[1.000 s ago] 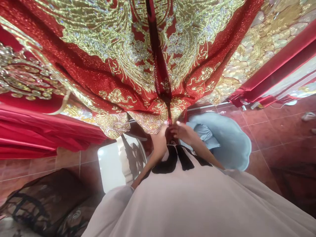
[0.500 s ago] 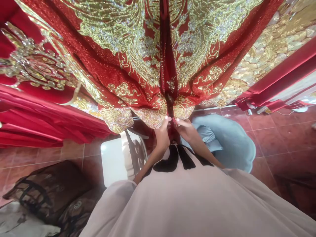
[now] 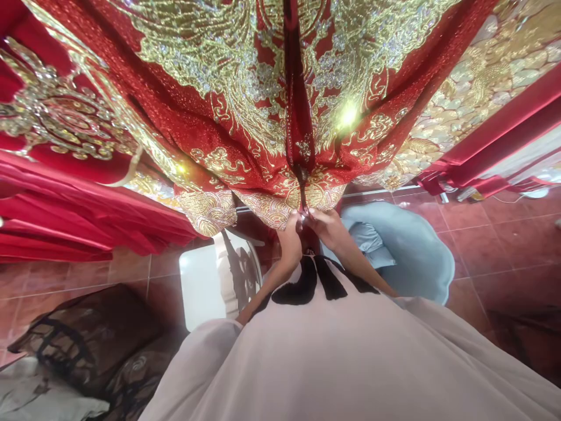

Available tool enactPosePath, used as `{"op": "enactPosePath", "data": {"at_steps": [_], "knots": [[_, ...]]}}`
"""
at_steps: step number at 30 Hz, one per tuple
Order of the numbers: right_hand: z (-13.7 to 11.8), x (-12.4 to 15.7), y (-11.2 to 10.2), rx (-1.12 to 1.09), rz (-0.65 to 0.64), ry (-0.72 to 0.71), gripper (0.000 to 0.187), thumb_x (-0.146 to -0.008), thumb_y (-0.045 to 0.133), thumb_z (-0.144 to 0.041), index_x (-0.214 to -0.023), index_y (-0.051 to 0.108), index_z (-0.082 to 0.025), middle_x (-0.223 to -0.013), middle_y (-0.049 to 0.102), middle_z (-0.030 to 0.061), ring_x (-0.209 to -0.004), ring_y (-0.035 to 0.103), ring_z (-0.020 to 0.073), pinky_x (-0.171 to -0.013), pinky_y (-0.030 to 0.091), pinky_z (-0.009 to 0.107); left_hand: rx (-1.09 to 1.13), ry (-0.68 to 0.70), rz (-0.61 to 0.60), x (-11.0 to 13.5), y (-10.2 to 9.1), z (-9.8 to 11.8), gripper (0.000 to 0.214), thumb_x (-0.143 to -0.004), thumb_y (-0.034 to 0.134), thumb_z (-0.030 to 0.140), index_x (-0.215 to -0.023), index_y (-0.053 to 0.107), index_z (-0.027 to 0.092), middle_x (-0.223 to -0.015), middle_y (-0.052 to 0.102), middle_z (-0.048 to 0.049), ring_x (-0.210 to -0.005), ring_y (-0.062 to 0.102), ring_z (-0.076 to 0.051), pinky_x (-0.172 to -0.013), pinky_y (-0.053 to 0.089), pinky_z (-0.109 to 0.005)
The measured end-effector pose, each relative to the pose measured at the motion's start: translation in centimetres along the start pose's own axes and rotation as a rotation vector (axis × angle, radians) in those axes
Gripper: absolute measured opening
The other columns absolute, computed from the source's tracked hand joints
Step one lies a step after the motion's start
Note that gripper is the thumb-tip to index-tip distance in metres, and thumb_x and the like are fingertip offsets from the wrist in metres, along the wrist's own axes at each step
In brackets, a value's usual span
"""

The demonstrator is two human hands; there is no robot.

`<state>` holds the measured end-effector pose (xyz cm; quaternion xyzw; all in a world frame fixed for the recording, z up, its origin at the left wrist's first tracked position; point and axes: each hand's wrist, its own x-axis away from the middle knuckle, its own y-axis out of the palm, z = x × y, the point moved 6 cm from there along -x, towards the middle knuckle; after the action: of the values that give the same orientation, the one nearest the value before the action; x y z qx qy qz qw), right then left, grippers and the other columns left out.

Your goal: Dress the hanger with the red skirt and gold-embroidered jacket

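Observation:
A red garment (image 3: 184, 108) with heavy gold and silver embroidery hangs in front of me, its front split down the middle by a dark red gap. At the bottom of that gap, my left hand (image 3: 289, 237) pinches the left front edge at the patterned gold hem (image 3: 265, 209). Beside it, my right hand (image 3: 328, 227) is closed on the right front edge, with the fingertips of both hands almost touching. Any small fastener between the fingers is too small to make out.
Left of my arms stands a white chair (image 3: 199, 286); to the right is a light blue shell-shaped chair (image 3: 421, 251) with a cushion. Dark brown cushions (image 3: 100, 333) lie at lower left. Red drapery (image 3: 87, 210) hangs at left, above the tiled floor (image 3: 491, 240).
My fingertips have come closer together, and the garment's two front edges meet more tightly at the hem. Bright glints now show on the embroidery.

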<state>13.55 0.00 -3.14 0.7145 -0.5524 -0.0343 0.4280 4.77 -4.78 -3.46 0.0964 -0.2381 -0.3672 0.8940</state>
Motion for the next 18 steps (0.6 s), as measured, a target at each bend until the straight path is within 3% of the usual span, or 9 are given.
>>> {"op": "enactPosePath", "data": {"at_steps": [4,6,10,12,15,18], "knots": [[-0.3,-0.4,0.5,0.027,-0.021,0.011,0.025,-0.053,0.083,-0.026,-0.062,0.061,-0.017,-0.061,0.061,-0.0036,-0.058,0.055,0.0084,-0.055,0.047,0.021,-0.042,-0.007,-0.100,0.5,0.1,-0.7,0.033,-0.069,0.069,0.043,-0.061,0.051,0.016,-0.060,0.050,0.0031,-0.057,0.043,-0.009,-0.059,0.036,-0.024],[-0.6,-0.6,0.7,0.073,-0.025,-0.001,0.028,-0.051,0.083,-0.028,-0.063,0.061,-0.017,-0.058,0.059,-0.0035,-0.053,0.052,0.0087,-0.050,0.043,0.022,-0.055,-0.087,-0.167,0.8,-0.2,-1.1,0.033,-0.066,0.073,0.042,-0.062,0.053,0.015,-0.059,0.050,0.0022,-0.056,0.043,-0.009,-0.057,0.035,-0.024],[-1.0,-0.7,0.9,0.091,-0.002,-0.027,0.030,-0.050,0.082,-0.026,-0.066,0.059,-0.018,-0.063,0.061,-0.0032,-0.056,0.054,0.0099,-0.057,0.045,0.025,0.216,-0.528,-0.345,1.6,-1.2,-2.3,0.040,-0.064,0.072,0.049,-0.082,0.063,0.015,-0.077,0.063,-0.0047,-0.068,0.056,-0.015,-0.063,0.042,-0.026],[-1.0,-0.5,1.0,0.098,-0.007,-0.021,0.030,-0.050,0.082,-0.024,-0.068,0.058,-0.018,-0.069,0.064,-0.0029,-0.061,0.056,0.0107,-0.062,0.047,0.026,0.395,-0.661,-0.350,1.6,-1.7,-2.2,0.041,-0.070,0.065,0.053,-0.092,0.063,0.017,-0.086,0.066,-0.0057,-0.076,0.061,-0.019,-0.068,0.047,-0.030],[-1.0,-0.2,1.2,0.127,-0.028,0.002,0.029,-0.051,0.081,-0.023,-0.069,0.059,-0.018,-0.070,0.064,-0.0033,-0.064,0.057,0.0106,-0.065,0.047,0.025,0.424,-0.628,-0.284,0.5,-1.8,-1.9,0.029,-0.075,0.067,0.043,-0.090,0.063,0.017,-0.081,0.067,-0.0025,-0.071,0.061,-0.015,-0.068,0.049,-0.028],[-1.2,0.0,0.9,0.156,-0.005,-0.022,0.029,-0.051,0.082,-0.024,-0.067,0.059,-0.018,-0.066,0.062,-0.0034,-0.061,0.055,0.0103,-0.062,0.046,0.025,0.309,-0.517,-0.263,-0.6,-0.9,-1.7,0.024,-0.069,0.075,0.028,-0.086,0.065,0.015,-0.080,0.068,-0.0008,-0.067,0.061,-0.011,-0.067,0.049,-0.024]]}}
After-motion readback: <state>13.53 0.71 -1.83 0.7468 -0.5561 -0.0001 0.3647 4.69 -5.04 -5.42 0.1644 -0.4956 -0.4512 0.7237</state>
